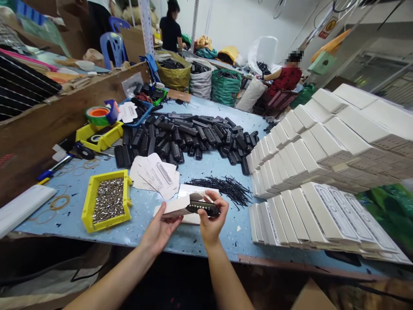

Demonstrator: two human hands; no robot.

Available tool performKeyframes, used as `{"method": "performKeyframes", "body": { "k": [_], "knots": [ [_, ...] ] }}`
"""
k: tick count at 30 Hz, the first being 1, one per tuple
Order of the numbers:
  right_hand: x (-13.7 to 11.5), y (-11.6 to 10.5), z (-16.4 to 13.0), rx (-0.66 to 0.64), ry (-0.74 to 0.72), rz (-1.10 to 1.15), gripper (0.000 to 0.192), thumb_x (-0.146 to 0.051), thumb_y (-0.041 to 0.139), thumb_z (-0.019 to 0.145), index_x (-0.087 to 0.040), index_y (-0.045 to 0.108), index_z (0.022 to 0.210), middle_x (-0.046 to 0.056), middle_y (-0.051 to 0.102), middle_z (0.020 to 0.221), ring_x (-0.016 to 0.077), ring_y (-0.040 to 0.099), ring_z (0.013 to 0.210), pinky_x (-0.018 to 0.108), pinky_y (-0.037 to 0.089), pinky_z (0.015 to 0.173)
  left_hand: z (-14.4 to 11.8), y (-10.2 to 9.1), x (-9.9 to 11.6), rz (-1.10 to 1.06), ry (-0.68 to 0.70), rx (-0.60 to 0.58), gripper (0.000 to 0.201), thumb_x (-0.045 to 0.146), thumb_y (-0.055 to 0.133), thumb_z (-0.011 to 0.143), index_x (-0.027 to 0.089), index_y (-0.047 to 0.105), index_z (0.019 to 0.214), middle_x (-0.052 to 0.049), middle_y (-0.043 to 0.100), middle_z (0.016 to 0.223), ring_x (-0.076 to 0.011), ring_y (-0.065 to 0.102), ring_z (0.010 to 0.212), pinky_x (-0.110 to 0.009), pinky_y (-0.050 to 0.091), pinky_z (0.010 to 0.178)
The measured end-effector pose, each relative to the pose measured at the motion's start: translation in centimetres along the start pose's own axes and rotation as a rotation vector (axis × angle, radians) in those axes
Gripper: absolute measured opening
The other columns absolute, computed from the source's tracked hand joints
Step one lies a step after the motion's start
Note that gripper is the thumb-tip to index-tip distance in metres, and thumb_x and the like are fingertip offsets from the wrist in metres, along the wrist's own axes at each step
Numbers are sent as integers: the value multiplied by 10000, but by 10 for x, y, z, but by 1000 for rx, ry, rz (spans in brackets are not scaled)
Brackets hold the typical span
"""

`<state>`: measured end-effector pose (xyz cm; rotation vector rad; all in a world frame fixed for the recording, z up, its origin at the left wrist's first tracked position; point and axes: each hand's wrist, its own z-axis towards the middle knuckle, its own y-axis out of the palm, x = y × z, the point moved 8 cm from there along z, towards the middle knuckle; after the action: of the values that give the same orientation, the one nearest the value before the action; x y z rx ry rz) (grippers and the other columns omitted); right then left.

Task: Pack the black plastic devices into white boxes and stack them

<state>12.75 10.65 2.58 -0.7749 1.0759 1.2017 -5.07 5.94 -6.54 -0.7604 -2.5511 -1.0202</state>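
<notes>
– Any writing you can read on what the hands have?

– No. The white box (176, 206) looks plain on the faces that show. The cards (158, 174) lying just beyond the left hand (160, 230) carry a printed block, too small to read. The flat cartons (325, 215) stacked to the right of the right hand (211, 221) show outline drawings, no legible words.

– How do the hands stand?

– The left hand is closed around the near end of the white box, thumb on top, holding it above the blue worktop (145, 234). The right hand pinches a black oblong part (203, 208) between thumb and fingers, at the open end of the box; it looks partly inside.

– And the part itself?

– Long, dark, glossy, with a row of pale marks along its side.

– What lies around?

– To the left of the left hand, a yellow tray (108, 200) of small silvery pieces. Beyond both hands, a heap of similar black parts (190, 135); beyond the right hand, a bundle of thin black ties (226, 187).
</notes>
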Motion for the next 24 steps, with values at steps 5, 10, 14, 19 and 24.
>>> {"method": "performKeyframes", "body": {
  "k": [5, 10, 14, 19, 24],
  "knots": [
    [8, 32, -11, -264, 101, 71, 585, -574, 656, 755, -188, 300, 1012, 49, 621, 933, 80, 633, 858, 215, 513, 826, -12, -18, 39, 831, 549, -99, 704, 558, 758, 640, 192, 531, 1196, -157, 570, 1287, -381, 492, 1254, -517, 480, 970],
    [47, 80, 15, -804, 92, -245, 622, -690, 429, 833, -167, 535, 1152, 78, 614, 1045, 101, 596, 972, 225, 492, 882, -16, -18, 43, 1354, 730, -154, 723, 434, 742, 684, 217, 401, 1284, -115, 659, 1090, -323, 654, 990, -434, 524, 848],
    [101, 45, 105, -457, 207, -600, 299, -366, 542, 838, -89, 648, 798, 131, 594, 998, 141, 529, 1029, 287, 405, 1018, -15, -5, 42, 1431, 766, -177, 627, 389, 684, 732, 208, 382, 1250, -89, 649, 1068, -269, 664, 935, -363, 523, 812],
    [106, 21, 113, -407, 249, -599, 206, -275, 547, 813, -84, 613, 773, 98, 601, 895, 113, 542, 893, 272, 430, 945, -8, 10, 41, 1442, 766, -224, 573, 439, 669, 740, 206, 443, 1212, -75, 649, 1100, -252, 648, 970, -335, 513, 827],
    [52, 31, 29, -433, 280, -314, 427, -435, 479, 893, -158, 515, 1217, 50, 626, 934, 69, 596, 769, 204, 493, 746, -4, 18, 31, 1500, 795, -290, 655, 370, 633, 756, 207, 397, 1345, -96, 612, 1258, -262, 616, 1107, -336, 491, 912]
  ]
}}
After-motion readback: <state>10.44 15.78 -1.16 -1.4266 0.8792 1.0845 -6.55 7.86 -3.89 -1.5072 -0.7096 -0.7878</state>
